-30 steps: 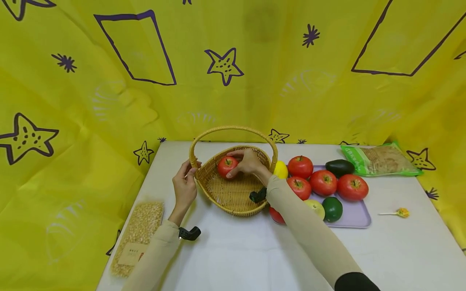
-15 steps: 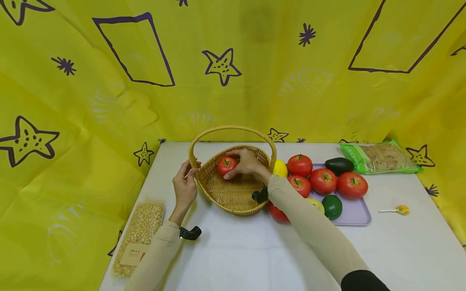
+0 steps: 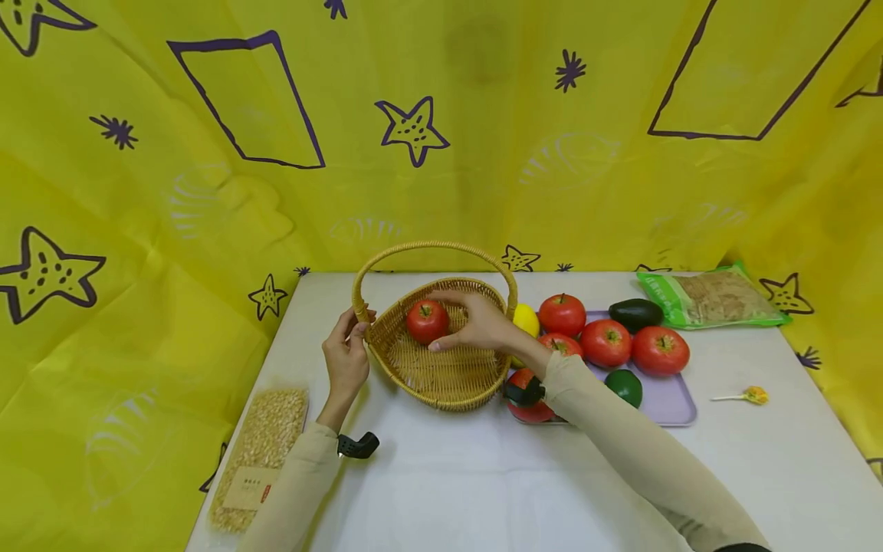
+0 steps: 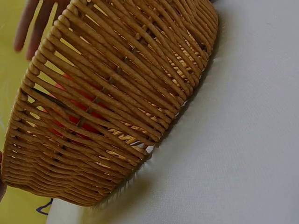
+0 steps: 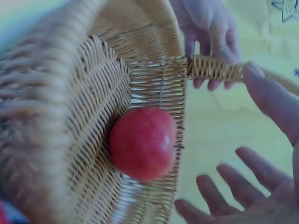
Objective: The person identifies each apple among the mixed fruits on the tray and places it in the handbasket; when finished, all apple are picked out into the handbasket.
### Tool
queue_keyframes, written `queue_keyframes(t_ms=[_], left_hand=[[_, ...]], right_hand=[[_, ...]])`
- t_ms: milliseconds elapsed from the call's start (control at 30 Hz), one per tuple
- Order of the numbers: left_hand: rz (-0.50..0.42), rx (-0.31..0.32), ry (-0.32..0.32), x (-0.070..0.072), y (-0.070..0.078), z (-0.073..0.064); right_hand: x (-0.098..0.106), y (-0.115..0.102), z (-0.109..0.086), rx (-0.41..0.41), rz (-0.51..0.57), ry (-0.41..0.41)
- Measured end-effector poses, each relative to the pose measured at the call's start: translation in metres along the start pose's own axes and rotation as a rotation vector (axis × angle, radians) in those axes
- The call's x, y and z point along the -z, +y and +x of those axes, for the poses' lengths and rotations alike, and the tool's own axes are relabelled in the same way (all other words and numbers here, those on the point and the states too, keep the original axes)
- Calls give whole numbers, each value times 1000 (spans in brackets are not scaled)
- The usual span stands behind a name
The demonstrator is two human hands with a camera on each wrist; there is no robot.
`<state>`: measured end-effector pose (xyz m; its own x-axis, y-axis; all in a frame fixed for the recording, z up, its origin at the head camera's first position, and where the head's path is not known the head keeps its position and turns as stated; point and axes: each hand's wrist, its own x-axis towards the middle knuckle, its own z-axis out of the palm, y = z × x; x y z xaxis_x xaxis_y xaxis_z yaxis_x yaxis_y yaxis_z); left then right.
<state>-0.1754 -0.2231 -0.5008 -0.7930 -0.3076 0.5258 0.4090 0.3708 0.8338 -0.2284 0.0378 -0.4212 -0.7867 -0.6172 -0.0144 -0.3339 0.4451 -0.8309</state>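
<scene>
A yellow-brown wicker basket [image 3: 441, 379] with a tall arched handle stands on the white table. In it, towards the left end, lies a red apple [image 3: 427, 322]; the left wrist view catches its red through the weave. My left hand [image 3: 346, 360] grips the foot of the handle at the basket's left, thumb in front and fingers behind. Over the basket, just right of the apple, my right hand [image 3: 480, 323] has its thumb and fingers spread. The right wrist view shows a gap between that hand's fingers and the apple [image 5: 142, 142].
Right of the basket, a lilac tray [image 3: 672, 406] bears several red apples [image 3: 660, 351], a yellow fruit [image 3: 526, 320], a green fruit [image 3: 624, 387] and an avocado [image 3: 636, 315]. Behind lies a green-edged bag [image 3: 717, 299]. A small yellow-headed stick [image 3: 753, 395] lies far right, a grain packet [image 3: 265, 437] left.
My right hand has let go of the apple, opened its fingers and drawn back to the right. The apple stays in the basket; my left hand keeps its grip.
</scene>
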Motion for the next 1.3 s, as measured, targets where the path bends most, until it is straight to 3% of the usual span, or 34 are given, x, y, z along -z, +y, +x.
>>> queue_keyframes(t_ms=[233,500,600,767,1000,1300], left_hand=[[-13,13,-15,1,-4,-1],[-26,11,-21,3,-4,-3],[-30,9,-19,2,-3,-3],[-22,-5,-9,0,-2,-3],[-22,6,-21,1,-2,-2],[-32,-11,-28,2,-5,-2]], right_hand=[[23,3,-50,145,-77,-50],[58,24,-99,146,51,-17],[72,34,-115,120,60,30],[98,60,-142,94,10,180],[131,101,-177,76,38,356],[154,142,-215,-76,21,451]])
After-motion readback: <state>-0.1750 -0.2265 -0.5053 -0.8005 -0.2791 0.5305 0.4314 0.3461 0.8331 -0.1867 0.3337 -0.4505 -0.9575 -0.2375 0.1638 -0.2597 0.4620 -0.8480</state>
